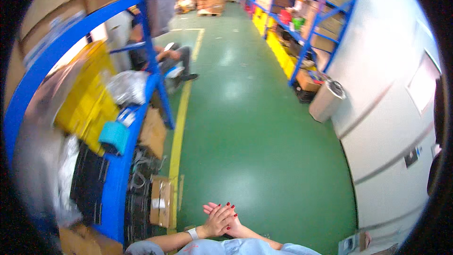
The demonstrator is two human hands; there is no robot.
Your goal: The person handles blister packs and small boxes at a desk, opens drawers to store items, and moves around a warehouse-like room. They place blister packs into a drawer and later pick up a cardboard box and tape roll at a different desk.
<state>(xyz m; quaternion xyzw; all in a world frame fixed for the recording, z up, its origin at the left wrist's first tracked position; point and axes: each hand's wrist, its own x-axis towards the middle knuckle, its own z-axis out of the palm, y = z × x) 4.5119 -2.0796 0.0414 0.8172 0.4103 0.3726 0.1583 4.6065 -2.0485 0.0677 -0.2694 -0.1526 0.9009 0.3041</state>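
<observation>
My left hand (215, 222) lies across my right hand (235, 223) in front of my body, at the bottom of the view. The fingers of both look stretched out, and several nails are painted red. A watch with a pale strap (192, 233) sits on my left wrist. Part of my right palm is covered by the left fingers. No object shows in or between the hands. Below them is my light blue garment (233, 247), and beyond them the green floor (247, 156).
At left, a blue shelving rack (118, 180) bears a yellow bin (90, 102) and a teal roll (115, 136). Cardboard boxes (161, 202) stand beneath it. A person (170, 56) sits further along. Opposite are another blue rack (304, 56), a cylindrical bin (326, 102) and a white wall (375, 120).
</observation>
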